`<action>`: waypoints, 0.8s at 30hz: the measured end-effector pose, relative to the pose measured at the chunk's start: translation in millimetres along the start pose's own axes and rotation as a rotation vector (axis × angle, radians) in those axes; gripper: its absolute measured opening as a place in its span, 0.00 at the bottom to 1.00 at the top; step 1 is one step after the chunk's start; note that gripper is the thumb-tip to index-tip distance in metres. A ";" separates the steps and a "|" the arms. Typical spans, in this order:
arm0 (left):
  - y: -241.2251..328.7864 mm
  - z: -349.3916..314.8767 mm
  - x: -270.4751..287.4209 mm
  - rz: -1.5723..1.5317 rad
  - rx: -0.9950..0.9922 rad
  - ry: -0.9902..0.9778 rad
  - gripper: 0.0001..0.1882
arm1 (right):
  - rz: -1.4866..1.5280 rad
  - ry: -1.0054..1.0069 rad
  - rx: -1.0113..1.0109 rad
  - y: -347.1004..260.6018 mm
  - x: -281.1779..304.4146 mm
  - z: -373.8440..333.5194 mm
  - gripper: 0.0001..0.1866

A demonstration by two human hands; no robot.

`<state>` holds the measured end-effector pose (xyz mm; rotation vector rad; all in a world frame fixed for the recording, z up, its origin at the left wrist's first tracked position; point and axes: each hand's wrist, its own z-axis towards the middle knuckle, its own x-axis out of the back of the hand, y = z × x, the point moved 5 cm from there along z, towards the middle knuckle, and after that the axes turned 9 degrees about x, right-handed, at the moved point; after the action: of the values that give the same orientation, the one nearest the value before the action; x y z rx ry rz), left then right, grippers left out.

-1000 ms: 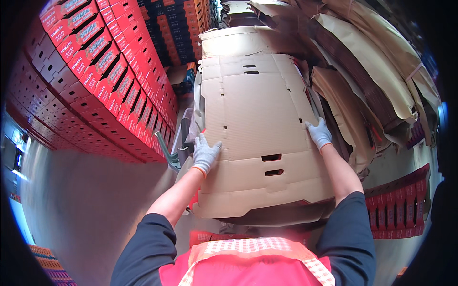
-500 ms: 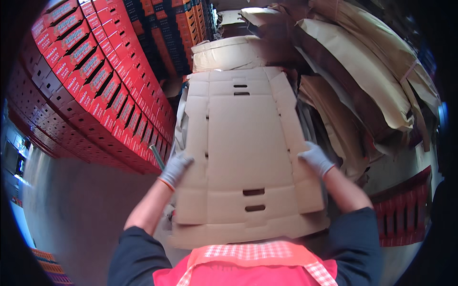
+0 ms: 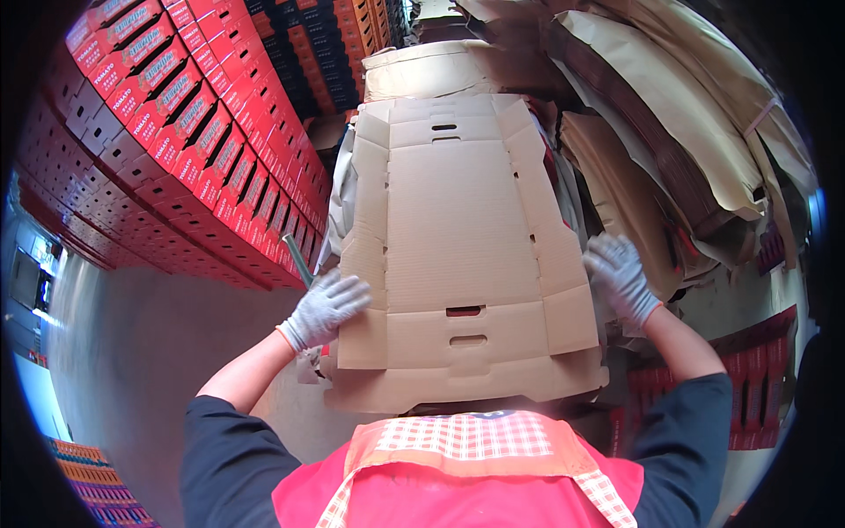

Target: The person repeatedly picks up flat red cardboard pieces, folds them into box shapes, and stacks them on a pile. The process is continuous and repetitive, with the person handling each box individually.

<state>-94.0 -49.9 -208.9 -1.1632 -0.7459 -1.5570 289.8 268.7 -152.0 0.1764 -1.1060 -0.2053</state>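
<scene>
In front of me lies a flat brown cardboard box blank point(image 3: 458, 220), creased along its sides, with hand-hole slots at its near and far ends. My left hand point(image 3: 327, 308), in a grey glove, rests at the left edge with its fingers spread over the side flap. My right hand point(image 3: 619, 275), gloved likewise, is at the right side, just off the board's edge, fingers apart. Neither hand grips anything. A green rod-like handle point(image 3: 297, 258) sticks up beyond my left hand; its lower part is hidden.
Stacked red boxes point(image 3: 202, 150) form a wall on the left. Large bundles wrapped in brown paper point(image 3: 669, 106) lean at the right. Another wrapped bundle point(image 3: 427, 70) lies beyond the blank. Red cartons point(image 3: 748, 387) sit at the lower right, by the floor.
My right hand has moved outward from the board's right edge, and its fingers have spread. My left hand now lies flatter over the left flap. The blank appears slightly higher in view.
</scene>
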 end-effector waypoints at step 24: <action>100.4 28.6 65.7 -1.049 0.201 -1.078 0.27 | 1.226 -1.099 0.003 -183.1 58.2 79.6 0.23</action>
<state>8.7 -77.7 -146.5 -1.5303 -2.4607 -1.4406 229.6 73.9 -111.2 -0.7075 -2.0890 0.9071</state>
